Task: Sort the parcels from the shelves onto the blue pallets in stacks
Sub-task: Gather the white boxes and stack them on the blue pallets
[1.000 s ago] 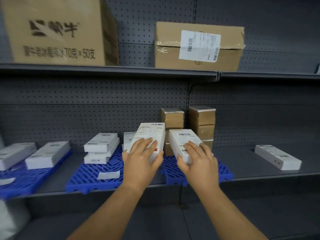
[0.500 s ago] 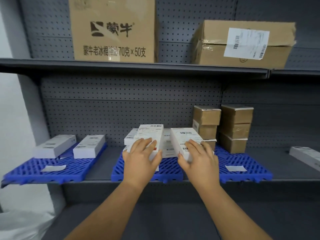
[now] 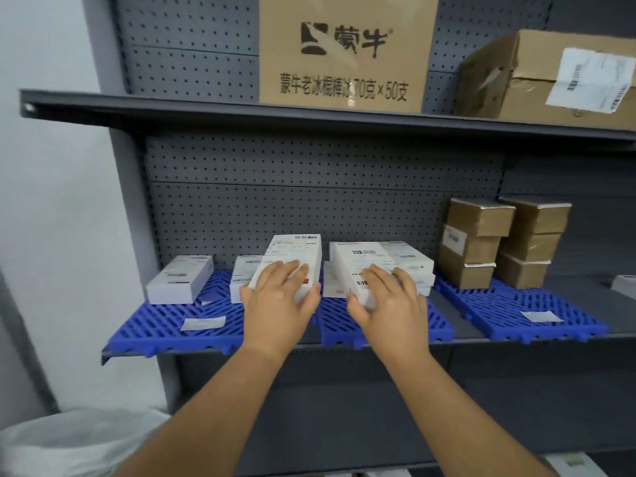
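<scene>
White parcels: left hand grips one, right hand grips another, both above blue pallets.

big brown carton on the top shelf says 蒙牛 and "70克×50支" underneath, parcel labels are just unreadable barcodes

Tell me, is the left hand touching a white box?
Touching. In the head view the left hand grips a white box, fingers spread over its labelled top and the thumb curled at its near edge, above the blue pallet.
</scene>
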{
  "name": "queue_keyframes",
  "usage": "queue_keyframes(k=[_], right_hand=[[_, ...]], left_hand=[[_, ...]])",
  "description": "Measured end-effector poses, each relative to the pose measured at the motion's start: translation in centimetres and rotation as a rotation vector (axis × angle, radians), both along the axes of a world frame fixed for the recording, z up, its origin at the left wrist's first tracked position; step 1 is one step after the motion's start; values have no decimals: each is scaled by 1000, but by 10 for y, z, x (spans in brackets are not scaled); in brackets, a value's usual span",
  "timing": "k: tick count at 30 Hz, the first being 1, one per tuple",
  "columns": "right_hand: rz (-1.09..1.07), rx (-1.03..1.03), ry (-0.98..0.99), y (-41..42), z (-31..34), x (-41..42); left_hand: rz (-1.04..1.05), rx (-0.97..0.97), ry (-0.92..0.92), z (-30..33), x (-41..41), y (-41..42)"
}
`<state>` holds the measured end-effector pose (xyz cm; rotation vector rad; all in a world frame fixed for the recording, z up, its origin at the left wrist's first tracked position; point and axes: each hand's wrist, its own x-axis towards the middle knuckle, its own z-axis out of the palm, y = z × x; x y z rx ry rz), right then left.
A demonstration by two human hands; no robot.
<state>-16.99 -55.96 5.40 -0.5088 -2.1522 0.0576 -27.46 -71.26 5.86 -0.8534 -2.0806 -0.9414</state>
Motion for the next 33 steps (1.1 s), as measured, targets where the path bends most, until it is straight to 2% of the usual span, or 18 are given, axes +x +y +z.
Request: queue_keyframes(k=[15,22,33], right_hand=[[66,0,28,-92,-24,-125],[102,10,48,-118,-23,-181],[63,8,9,-136,-30,-229]], left_hand=[[49,-50,32,-21,-111,-93],[154,-91,51,-13,-167,-132],[169,-144,-69,-22,-219,-162]])
